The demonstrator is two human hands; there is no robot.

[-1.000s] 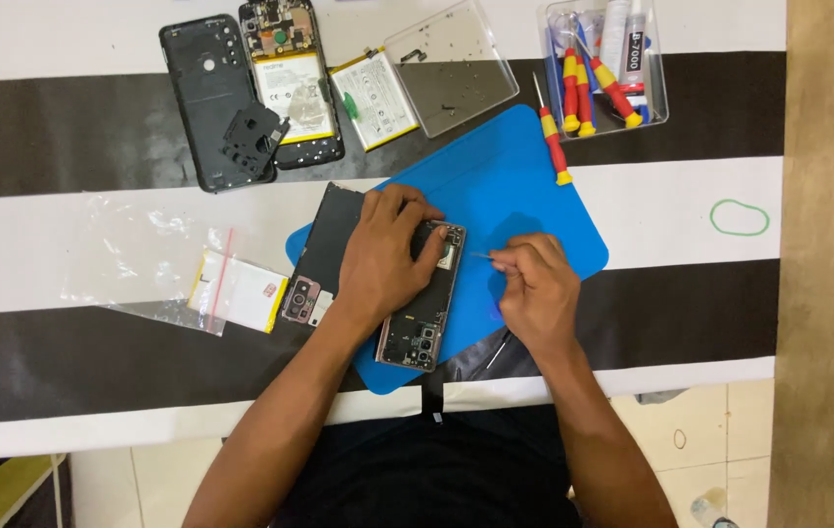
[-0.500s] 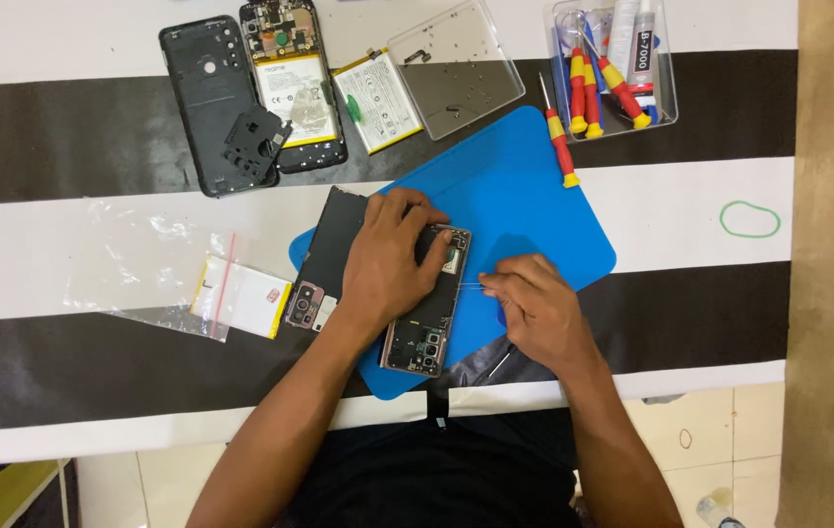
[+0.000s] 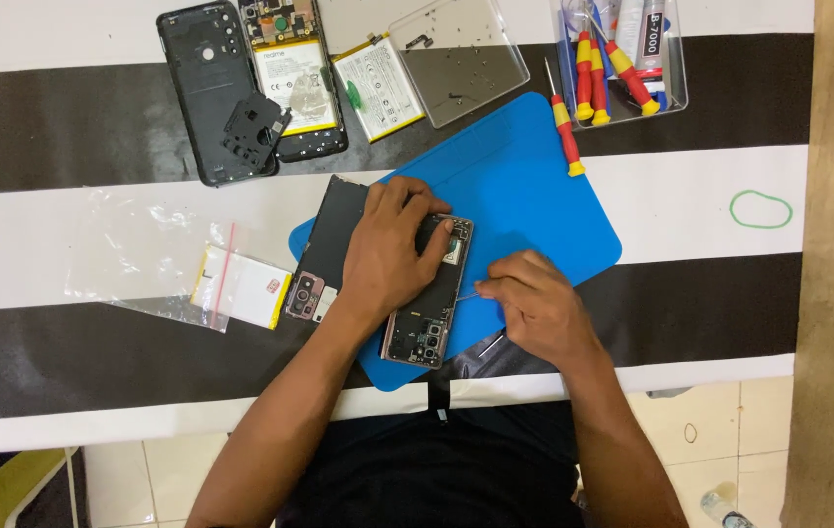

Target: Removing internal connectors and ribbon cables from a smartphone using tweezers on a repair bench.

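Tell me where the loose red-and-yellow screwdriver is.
In the head view, the loose screwdriver lies upper right, across the blue mat's top edge, just left of the clear tool tray.

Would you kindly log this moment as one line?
left hand steadies opened phone | right hand holds thin tool | blue mat

Opened phone [image 3: 427,313] on mat [image 3: 534,186]
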